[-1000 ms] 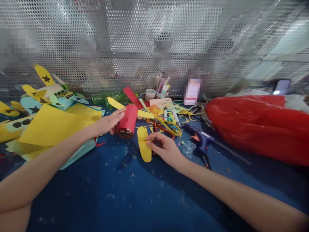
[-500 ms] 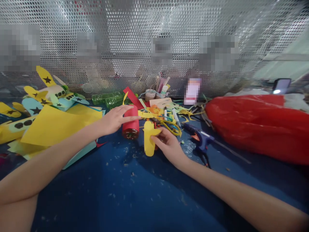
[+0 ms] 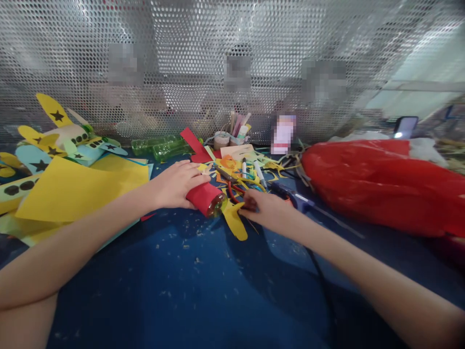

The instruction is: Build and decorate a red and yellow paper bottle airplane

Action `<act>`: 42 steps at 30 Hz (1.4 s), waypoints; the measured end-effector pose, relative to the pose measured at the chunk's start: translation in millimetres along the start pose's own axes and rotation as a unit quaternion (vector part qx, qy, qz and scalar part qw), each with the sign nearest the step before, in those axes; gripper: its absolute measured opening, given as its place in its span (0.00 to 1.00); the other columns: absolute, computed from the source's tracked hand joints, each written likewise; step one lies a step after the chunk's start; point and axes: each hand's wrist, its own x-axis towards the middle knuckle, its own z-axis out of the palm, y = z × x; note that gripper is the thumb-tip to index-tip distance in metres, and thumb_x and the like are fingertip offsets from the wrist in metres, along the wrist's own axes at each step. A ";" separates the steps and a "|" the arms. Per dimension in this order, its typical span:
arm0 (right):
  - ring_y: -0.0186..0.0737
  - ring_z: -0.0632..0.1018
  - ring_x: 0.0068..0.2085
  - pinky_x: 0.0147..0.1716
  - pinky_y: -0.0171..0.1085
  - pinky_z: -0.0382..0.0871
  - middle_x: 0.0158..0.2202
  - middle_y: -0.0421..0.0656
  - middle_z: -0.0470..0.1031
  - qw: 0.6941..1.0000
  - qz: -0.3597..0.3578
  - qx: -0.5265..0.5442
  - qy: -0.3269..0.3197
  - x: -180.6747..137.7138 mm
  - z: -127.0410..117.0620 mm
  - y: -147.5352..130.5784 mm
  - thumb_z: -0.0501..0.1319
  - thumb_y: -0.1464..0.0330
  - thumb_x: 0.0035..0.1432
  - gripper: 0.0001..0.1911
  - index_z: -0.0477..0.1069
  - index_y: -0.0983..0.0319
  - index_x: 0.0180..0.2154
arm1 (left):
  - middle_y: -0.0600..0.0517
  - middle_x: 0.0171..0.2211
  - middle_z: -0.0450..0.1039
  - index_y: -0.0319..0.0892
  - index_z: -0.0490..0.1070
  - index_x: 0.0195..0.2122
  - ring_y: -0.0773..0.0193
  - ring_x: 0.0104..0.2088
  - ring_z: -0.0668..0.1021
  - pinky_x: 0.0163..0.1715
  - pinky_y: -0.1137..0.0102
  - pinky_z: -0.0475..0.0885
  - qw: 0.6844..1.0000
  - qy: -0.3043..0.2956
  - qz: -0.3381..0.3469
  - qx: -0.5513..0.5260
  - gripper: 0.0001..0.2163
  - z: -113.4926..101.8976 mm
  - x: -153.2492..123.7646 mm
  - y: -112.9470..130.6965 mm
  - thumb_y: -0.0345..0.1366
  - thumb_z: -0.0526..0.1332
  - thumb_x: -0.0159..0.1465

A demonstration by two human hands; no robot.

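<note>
Head view: beyond the red-wrapped bottle [image 3: 204, 198] we have a heap of paper scraps [image 3: 228, 162], with markers [image 3: 258, 172] and a red looped handle [image 3: 230, 192] crowding its far right side. Behind the bottle we note green bottles [image 3: 165, 147], a red paper strip [image 3: 192, 140] and a cup [image 3: 221, 139] near some sticks. Left of the bottle: yellow paper sheets [image 3: 80, 186] and, past them, paper planes [image 3: 72, 140] with black stars. Right of it: a blue glue gun [image 3: 301, 201], partly covered by the right forearm, then a big red bag [image 3: 370, 186] well apart.

The bottle lies on its side, clear base towards us and slightly right. Our left hand [image 3: 172, 185] drapes over its left side, fingers curved and partly spread, gripping it. Our right hand [image 3: 242, 207], just right of the base, is nearly closed, thumb and fingers pinching one lobe of a yellow paper piece [image 3: 235, 223]. That piece has rounded lobes, one pointing down towards us; it sits right by the base, and we can't tell whether they touch.

Under the bottle we see a blue table [image 3: 174, 295], speckled with pale marks. Behind everything runs a perforated metal screen [image 3: 196, 58], shapes blurred through it; a phone [image 3: 284, 134] stands behind the bottle to the right, its surroundings pixelated.
</note>
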 end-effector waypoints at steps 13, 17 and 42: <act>0.55 0.80 0.30 0.25 0.42 0.66 0.24 0.56 0.78 0.939 0.222 -0.261 -0.030 -32.7 -31.0 62.1 0.51 0.47 0.61 0.31 0.72 0.62 0.19 | 0.40 0.45 0.74 0.39 0.68 0.56 0.45 0.47 0.75 0.48 0.57 0.68 0.997 -0.013 -0.081 0.002 0.32 2.1 9.0 31.7 0.54 0.65 0.56; 0.43 0.76 0.22 0.27 0.38 0.66 0.15 0.48 0.72 0.960 0.259 -0.081 -0.064 -25.4 -39.8 86.4 0.56 0.54 0.61 0.28 0.66 0.60 0.13 | 0.41 0.40 0.76 0.41 0.69 0.54 0.46 0.39 0.78 0.36 0.61 0.70 0.986 -0.036 -0.163 -0.018 0.35 -9.9 6.7 34.5 0.63 0.60 0.55; 0.32 0.69 0.25 0.24 0.32 0.64 0.23 0.36 0.67 0.880 0.059 0.457 0.118 -17.7 -57.9 -43.0 0.66 0.58 0.53 0.13 0.68 0.60 0.32 | 0.38 0.51 0.72 0.37 0.63 0.61 0.43 0.51 0.74 0.46 0.59 0.68 0.968 -0.156 -0.190 -0.050 0.36 -25.6 -2.8 33.9 0.59 0.54 0.60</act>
